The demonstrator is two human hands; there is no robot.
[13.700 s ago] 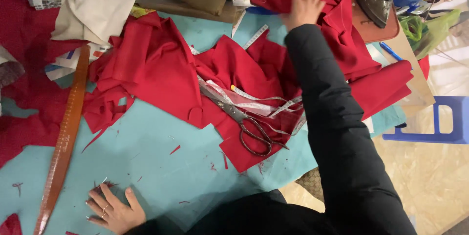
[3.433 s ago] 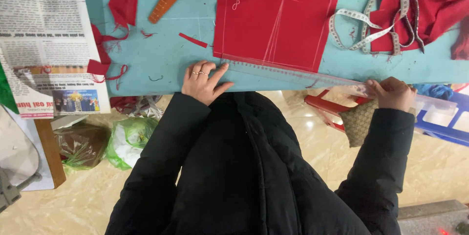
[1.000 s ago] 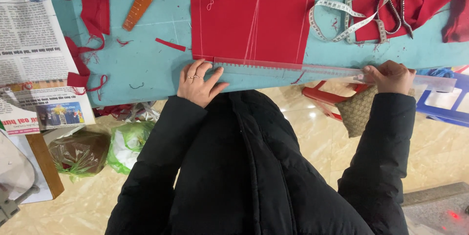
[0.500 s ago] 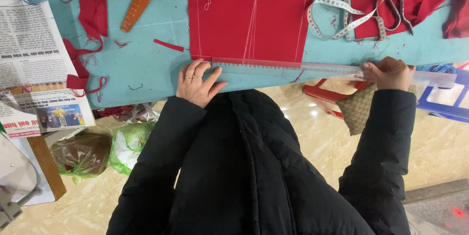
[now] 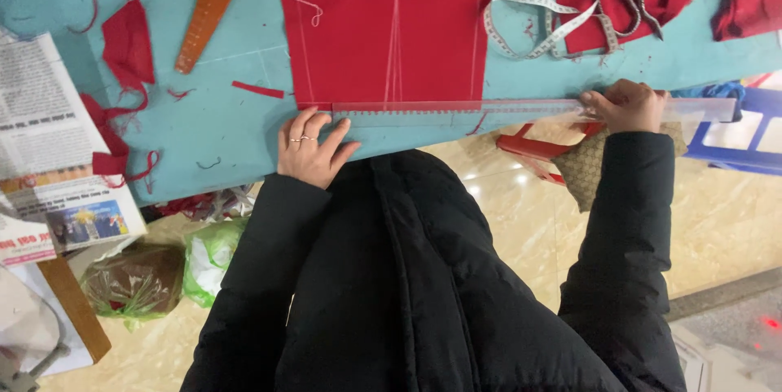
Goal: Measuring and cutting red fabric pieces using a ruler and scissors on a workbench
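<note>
The left hand point(image 5: 309, 146), fingers spread, is pressing the long clear plastic ruler point(image 5: 521, 108) onto the chalk-marked red fabric panel point(image 5: 383, 29); the right hand point(image 5: 623, 107) is gripping its far end. Edge looks unmarked.

Both arms out front in black puffy sleeves, elbows bent. Left hand point(image 5: 311, 147) lying flat, palm down, fingers spread and pointing away from the body, thumb splayed off to the right side, rings on two fingers. Wrist just poking out of the cuff. Right hand point(image 5: 626, 107) well apart from the left one, curled into a loose fist-like grip, knuckles up, fingers tucked under and pinched together, thumb end aimed back toward the left hand. Right forearm running nearly straight up from the elbow.
</note>
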